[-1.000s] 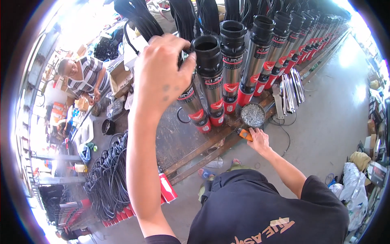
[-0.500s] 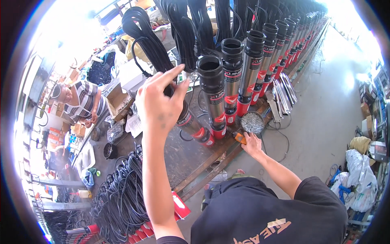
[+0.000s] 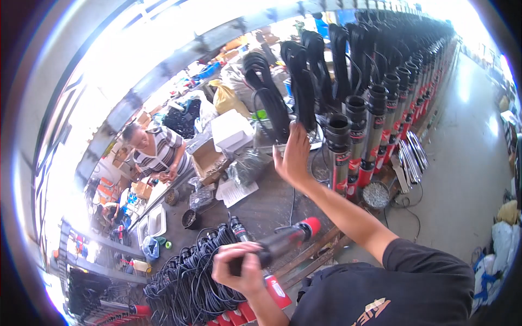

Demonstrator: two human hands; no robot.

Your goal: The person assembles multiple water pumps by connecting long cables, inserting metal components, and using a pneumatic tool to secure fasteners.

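My left hand (image 3: 239, 266) is closed around the black end of a steel-bodied tube, which looks like a submersible pump (image 3: 288, 239). The pump is tilted almost flat and blurred, its red end (image 3: 311, 225) pointing away to the right. Further off, my right hand (image 3: 295, 155) has its fingers stretched out and the thumb apart. Its fingertips are at the lower end of a coil of black cable (image 3: 298, 81); whether they touch it I cannot tell. To the right of that hand, similar pumps (image 3: 339, 149) stand upright in a long row, black-topped and red at the base.
A heap of black cables (image 3: 190, 271) covers the near left of the dark table (image 3: 266, 209). Beyond lie a carton of small parts (image 3: 209, 163) and papers (image 3: 236, 190). A bowl of small metal pieces (image 3: 375, 194) and metal strips (image 3: 411, 163) sit right. Another person (image 3: 160, 149) works at left.
My left hand has come down and nearer, tipping the end pump out of the row. My right hand has left the orange tool at the table's edge and reached toward the cable coils. The view has shifted.
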